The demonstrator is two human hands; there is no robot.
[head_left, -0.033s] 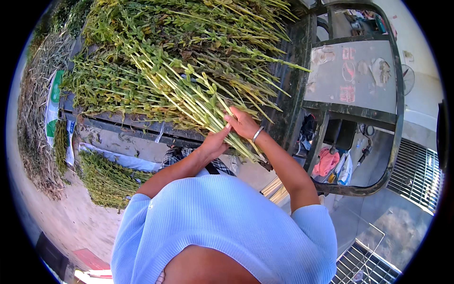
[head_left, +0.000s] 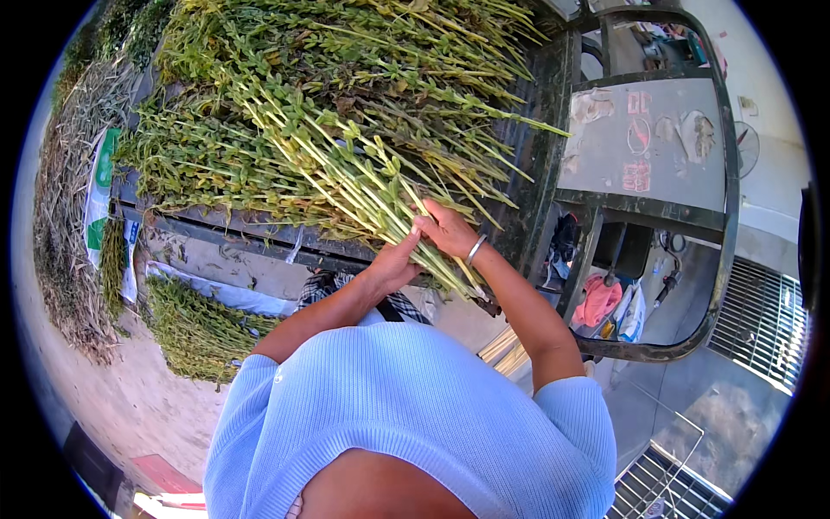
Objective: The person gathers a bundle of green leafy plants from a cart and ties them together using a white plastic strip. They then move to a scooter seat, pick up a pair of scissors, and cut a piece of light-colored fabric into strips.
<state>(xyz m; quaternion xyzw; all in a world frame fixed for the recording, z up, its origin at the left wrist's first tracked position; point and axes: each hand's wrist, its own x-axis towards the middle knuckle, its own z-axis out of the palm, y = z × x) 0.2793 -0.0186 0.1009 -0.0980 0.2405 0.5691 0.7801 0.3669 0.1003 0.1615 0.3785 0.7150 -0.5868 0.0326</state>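
Observation:
A bundle of long green-yellow sesame stalks (head_left: 346, 186) lies slantwise across the near edge of the cart bed, pods toward the far left and bare cut ends toward me. My left hand (head_left: 395, 265) is closed round the bundle from its left side, near the cut ends. On the other side my right hand (head_left: 446, 230), with a silver bangle at the wrist, is closed round the same stalks. The two thumbs meet on top. Beneath and beyond, a thick layer of more sesame plants (head_left: 216, 138) covers the dark cart bed.
A dark metal frame (head_left: 731, 216) with a grey panel (head_left: 644, 130) rises at the cart's right end. Below it hang a pink cloth (head_left: 597, 300) and tools. Left of me, more plants (head_left: 194, 329) lie on a white sheet. A metal grate (head_left: 765, 316) is at far right.

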